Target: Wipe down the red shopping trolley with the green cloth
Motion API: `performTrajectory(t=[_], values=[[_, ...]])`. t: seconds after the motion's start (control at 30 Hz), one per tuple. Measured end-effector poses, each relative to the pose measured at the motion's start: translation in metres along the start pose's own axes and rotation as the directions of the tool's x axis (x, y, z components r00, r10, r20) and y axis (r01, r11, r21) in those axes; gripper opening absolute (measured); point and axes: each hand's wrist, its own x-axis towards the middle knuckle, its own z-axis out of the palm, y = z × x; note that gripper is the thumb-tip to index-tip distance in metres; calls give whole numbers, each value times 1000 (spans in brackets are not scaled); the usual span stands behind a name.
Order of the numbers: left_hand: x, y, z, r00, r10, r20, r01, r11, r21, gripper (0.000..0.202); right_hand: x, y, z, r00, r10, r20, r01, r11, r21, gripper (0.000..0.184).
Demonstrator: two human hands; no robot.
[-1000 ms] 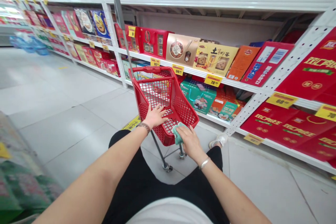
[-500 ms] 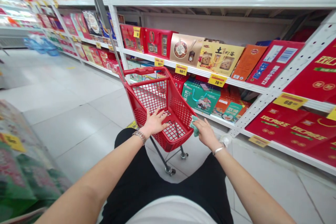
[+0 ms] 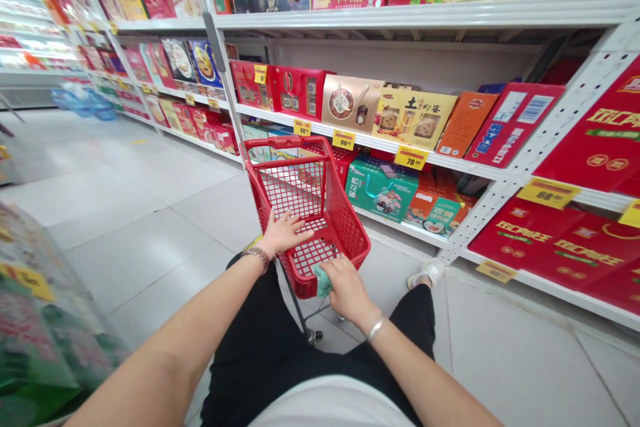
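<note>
1. Near left: green-packaged goods [image 3: 40, 340] stacked beside the tile floor [image 3: 145, 260].
2. Left hand [image 3: 285, 233]: open, fingers spread, resting on the red plastic shopping cart [image 3: 345, 243], on the basket's left side.
3. Right hand [image 3: 347, 293]: closed around a green cloth [image 3: 323, 281], pressing it on the cart's near rim.
4. Far right: white metal shelves [image 3: 380, 153] holding boxed gift sets [image 3: 381, 192], yellow price tags [image 3: 549, 193].
</note>
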Motion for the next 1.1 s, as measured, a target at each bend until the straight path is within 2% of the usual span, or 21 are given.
performTrajectory(t=[0.13,0.23,0.33,0.47,0.6,0.7,0.8,0.97,1.03,1.1], values=[[-12,-6,-2,996,-37,-78,41,998,56,63,-3,-17,-1,994,-92,59,90,995,36,56],[-23,-11,-3,994,-11,-111,19,997,69,62,-9,-14,-11,982,-139,124,138,990,15,62],[-28,-14,-3,994,44,-102,-36,997,73,63,-17,7,-28,977,-133,168,137,990,-15,62],[-24,-8,-1,991,74,-115,-68,996,56,60,-27,48,-56,974,-87,210,108,990,-87,66],[-16,15,4,984,85,-156,-80,996,37,60,-29,82,-75,973,-57,223,90,986,-140,65],[-10,41,6,978,31,-208,-34,999,-12,61,-30,91,-72,986,62,156,-39,988,-151,62],[-5,68,8,967,-50,-251,34,997,-69,64,-30,78,-55,985,149,91,-142,987,-77,64],[3,106,12,944,-106,-314,55,984,-167,62,-18,22,-21,986,154,68,-160,984,77,73],[5,116,14,940,-109,-323,46,979,-197,61,-12,7,-15,982,189,28,-191,977,97,71],[8,122,16,940,-98,-328,30,978,-205,61,-13,6,-16,977,213,2,-213,972,99,70]])
